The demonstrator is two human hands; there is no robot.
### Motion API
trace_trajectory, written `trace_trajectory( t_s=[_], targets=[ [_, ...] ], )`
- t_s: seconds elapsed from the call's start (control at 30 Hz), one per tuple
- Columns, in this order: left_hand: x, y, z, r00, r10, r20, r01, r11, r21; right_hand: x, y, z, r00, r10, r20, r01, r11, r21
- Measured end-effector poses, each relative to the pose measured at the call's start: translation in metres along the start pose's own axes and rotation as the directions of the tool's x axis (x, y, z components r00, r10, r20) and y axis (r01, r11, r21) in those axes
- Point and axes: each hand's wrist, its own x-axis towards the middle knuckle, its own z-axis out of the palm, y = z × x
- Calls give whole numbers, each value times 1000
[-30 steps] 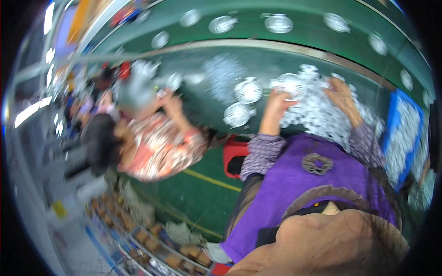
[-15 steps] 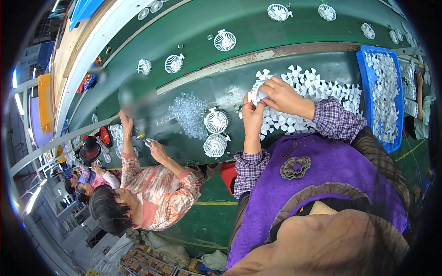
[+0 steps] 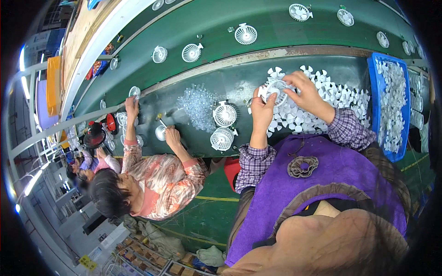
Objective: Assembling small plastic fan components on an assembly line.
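Between my hands is a round white fan housing [image 3: 276, 93] with a slatted cage, held above the work surface. My left hand [image 3: 263, 112] is closed around its near left side, thumb against the housing. At its right edge, my right hand [image 3: 309, 93] has thumb and index finger bent on the rim; whether a small part is between them I cannot make out. Beneath and right of my hands spreads a heap of white fan blades [image 3: 338, 99]. To my left, two fan housings [image 3: 224, 115] lie one nearer than the other, beside a pile of small clear parts [image 3: 195, 106].
A blue bin [image 3: 374, 99] of white blades stands at the right. Beyond a raised rail [image 3: 221, 64], a green conveyor belt [image 3: 271, 39] carries several fan housings. At the left a co-worker [image 3: 161, 181] holds a tool with a fan below it and reaches toward another fan.
The fan housing in my hands has turned from edge-on to show its round face. My right hand has shifted to its right rim. The co-worker's far hand has reached a fan beside the belt.
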Motion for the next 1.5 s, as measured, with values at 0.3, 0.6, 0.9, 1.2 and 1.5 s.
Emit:
trace_trajectory(
  t_s=[0.3,0.6,0.9,1.2,1.5],
  targets=[
    [-16,4,1,988,-46,144,14,976,216,-22,22,0,894,240,378,-361,886,291],
    [47,-50,5,883,-410,227,447,883,-143,28,113,-6,749,587,308,-634,497,593],
    [219,-60,-3,931,-125,-343,146,989,35,3,158,-42,913,404,-48,-361,748,-557],
    [287,-70,7,914,-272,-300,359,887,289,-1,135,-5,914,403,51,-276,708,-650],
    [137,-17,-11,955,-292,54,297,932,-208,-2,145,-9,957,283,64,-243,901,-360]
  ],
)
